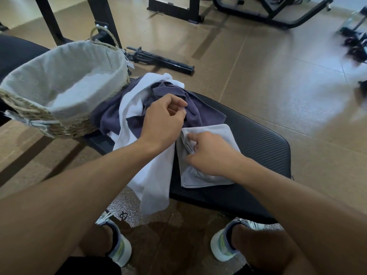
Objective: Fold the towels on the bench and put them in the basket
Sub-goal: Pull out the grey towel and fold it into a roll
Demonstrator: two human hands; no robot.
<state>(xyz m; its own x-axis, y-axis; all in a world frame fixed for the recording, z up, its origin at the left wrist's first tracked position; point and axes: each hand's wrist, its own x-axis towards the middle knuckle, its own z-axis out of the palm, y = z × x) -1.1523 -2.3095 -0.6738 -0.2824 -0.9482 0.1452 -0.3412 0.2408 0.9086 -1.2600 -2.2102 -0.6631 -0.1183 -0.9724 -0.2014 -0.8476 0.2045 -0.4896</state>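
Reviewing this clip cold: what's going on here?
A person stands at a black bench sorting towels. The right hand pinches the edge of a folded light grey towel; the left hand hovers curled over a crumpled purple towel. A white towel hangs off the bench. The lined basket holds no towels yet.

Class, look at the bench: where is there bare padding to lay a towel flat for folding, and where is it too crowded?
Bare padding lies on the bench to the right of the grey towel, out to the rounded end. A narrower strip runs along the near edge below that towel. The crowded part lies between the basket and the hands, where the purple towel and white towel are heaped.
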